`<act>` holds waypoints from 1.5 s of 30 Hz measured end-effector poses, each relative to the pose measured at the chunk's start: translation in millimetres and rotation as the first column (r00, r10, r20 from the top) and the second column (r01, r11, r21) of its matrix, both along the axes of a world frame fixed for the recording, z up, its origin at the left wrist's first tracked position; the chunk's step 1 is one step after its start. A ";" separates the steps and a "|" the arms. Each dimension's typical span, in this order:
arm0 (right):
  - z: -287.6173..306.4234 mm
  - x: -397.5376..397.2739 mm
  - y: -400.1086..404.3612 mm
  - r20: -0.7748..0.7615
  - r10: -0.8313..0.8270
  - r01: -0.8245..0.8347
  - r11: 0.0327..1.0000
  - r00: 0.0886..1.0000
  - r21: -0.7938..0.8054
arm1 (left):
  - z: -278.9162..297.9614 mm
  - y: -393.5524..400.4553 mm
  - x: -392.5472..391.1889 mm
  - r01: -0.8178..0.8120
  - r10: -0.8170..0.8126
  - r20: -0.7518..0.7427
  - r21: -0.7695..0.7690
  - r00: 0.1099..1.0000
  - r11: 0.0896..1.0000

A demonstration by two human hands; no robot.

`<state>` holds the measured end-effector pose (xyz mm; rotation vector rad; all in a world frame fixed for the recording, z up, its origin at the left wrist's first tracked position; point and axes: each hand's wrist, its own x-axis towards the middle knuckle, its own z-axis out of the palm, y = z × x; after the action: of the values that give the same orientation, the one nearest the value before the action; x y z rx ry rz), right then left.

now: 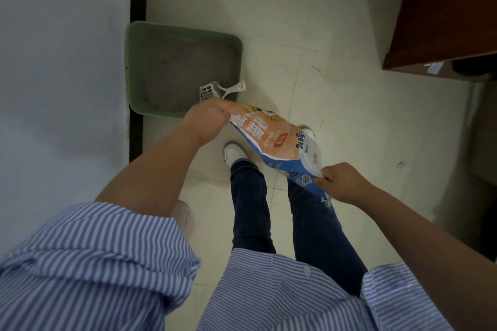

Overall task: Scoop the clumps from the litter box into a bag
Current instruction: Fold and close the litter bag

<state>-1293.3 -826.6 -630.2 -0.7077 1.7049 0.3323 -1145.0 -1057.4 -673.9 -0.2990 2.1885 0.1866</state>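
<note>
A green litter box [137,67] with grey litter stands on the floor against the wall. A white slotted scoop [208,91] leans in its near right corner, handle over the rim. I hold an orange, white and blue printed bag [274,140] in the air above my feet. My left hand [207,119] grips the bag's far end close to the box. My right hand [341,181] pinches its near end over my right leg. The bag's mouth is hidden from me.
A white wall and black baseboard [137,129] run along the left. A brown wooden cabinet [443,13] stands at the upper right. My white shoes [234,153] stand on the pale tile floor just in front of the box.
</note>
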 end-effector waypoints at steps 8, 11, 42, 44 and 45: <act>-3.8 18.4 -7.0 0.048 -0.003 0.004 0.999 0.999 -0.033 | -1.0 -5.6 22.4 -0.027 0.028 0.020 -0.009 0.999 1.000; -2.9 20.1 -12.1 0.038 0.025 -0.023 0.999 0.999 -0.044 | 0.3 -9.3 23.9 -0.023 0.023 0.026 -0.019 0.999 1.000; -7.0 -9.4 -11.1 -0.034 -0.078 0.076 0.995 0.996 -0.063 | 10.1 -24.1 -25.0 0.011 -0.012 -0.037 -0.027 0.999 1.000; -7.3 -8.6 -10.7 -0.029 -0.065 0.063 0.996 0.997 -0.064 | 10.1 -23.8 -26.2 0.010 -0.011 -0.023 -0.022 1.000 1.000; -7.3 -8.3 -10.9 -0.027 -0.065 0.063 0.996 0.998 -0.063 | 10.0 -24.4 -26.8 0.012 -0.012 -0.018 -0.022 1.000 1.000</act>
<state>-1301.6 -837.5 -637.5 -0.6946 1.7673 0.2471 -1171.8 -1081.8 -663.9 -0.2978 2.2114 0.1594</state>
